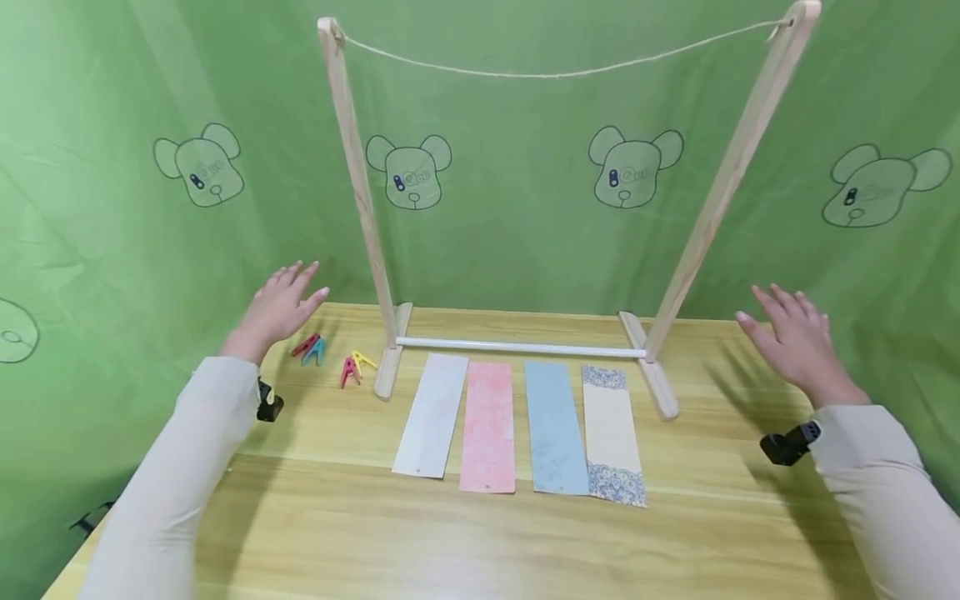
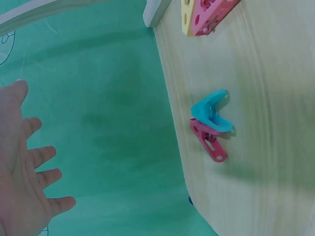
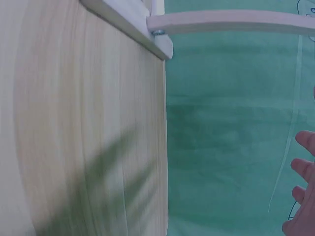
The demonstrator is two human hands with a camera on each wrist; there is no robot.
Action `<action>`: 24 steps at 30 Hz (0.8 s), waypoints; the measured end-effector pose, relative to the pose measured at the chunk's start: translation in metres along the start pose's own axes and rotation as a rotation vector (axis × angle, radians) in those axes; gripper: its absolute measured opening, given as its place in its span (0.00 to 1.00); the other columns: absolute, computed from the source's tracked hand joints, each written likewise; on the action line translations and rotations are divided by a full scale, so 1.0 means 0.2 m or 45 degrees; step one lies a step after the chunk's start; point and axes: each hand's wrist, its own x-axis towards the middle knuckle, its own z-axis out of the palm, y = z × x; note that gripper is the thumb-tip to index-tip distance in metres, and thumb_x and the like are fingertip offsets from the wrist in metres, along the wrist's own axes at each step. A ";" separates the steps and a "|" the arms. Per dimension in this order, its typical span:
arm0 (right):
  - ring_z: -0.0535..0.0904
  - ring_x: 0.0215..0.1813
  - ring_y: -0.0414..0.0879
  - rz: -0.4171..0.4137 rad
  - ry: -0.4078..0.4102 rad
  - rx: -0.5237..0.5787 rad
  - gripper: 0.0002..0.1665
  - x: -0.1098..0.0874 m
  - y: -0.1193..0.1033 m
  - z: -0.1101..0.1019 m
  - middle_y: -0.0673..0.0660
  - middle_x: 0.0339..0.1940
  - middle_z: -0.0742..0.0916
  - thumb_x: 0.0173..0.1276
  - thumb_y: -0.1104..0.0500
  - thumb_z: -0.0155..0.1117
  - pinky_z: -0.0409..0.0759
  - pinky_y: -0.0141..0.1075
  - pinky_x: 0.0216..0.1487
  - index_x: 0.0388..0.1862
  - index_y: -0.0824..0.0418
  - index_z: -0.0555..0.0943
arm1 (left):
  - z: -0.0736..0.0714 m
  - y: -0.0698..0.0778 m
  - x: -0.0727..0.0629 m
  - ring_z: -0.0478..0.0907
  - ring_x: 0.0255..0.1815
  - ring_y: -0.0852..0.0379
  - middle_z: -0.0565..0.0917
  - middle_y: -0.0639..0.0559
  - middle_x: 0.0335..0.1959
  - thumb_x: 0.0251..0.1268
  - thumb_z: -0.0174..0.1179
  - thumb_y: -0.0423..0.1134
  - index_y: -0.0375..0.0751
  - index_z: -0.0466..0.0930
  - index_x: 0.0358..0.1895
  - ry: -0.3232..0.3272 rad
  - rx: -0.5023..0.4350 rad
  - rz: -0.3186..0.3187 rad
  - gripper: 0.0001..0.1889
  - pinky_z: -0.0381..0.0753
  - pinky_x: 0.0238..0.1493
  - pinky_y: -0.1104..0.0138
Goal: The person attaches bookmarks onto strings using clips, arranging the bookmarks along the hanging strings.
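Observation:
My left hand (image 1: 276, 310) hovers above the table's left side with its fingers spread, holding nothing. Below and beside it lie small clothespins: a dark red one (image 1: 305, 344), a teal one (image 1: 314, 351), a pink one (image 1: 350, 372) and a yellow one (image 1: 363, 360). On the far right my right hand (image 1: 793, 340) is raised over the table, fingers apart, touching nothing. Between the hands lie paper strips in a row: white (image 1: 431, 415), pink (image 1: 488, 427), blue (image 1: 557, 427) and cream with blue lace patterns (image 1: 612, 425).
Behind the strips stands a wooden frame with a left post (image 1: 358, 179), a right post (image 1: 731, 183) and a white bottom bar (image 1: 517, 347). A sagging string (image 1: 551, 76) joins the post tops. A green curtain (image 1: 517, 242) with bear drawings hangs behind the wooden table (image 1: 420, 542).

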 end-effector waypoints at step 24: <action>0.36 0.73 0.72 -0.170 0.104 0.127 0.36 -0.17 -0.24 0.13 0.72 0.74 0.51 0.74 0.51 0.47 0.22 0.64 0.67 0.74 0.64 0.51 | 0.16 -0.07 -0.15 0.47 0.71 0.29 0.52 0.28 0.71 0.75 0.38 0.55 0.32 0.48 0.73 0.143 -0.130 0.069 0.35 0.44 0.70 0.39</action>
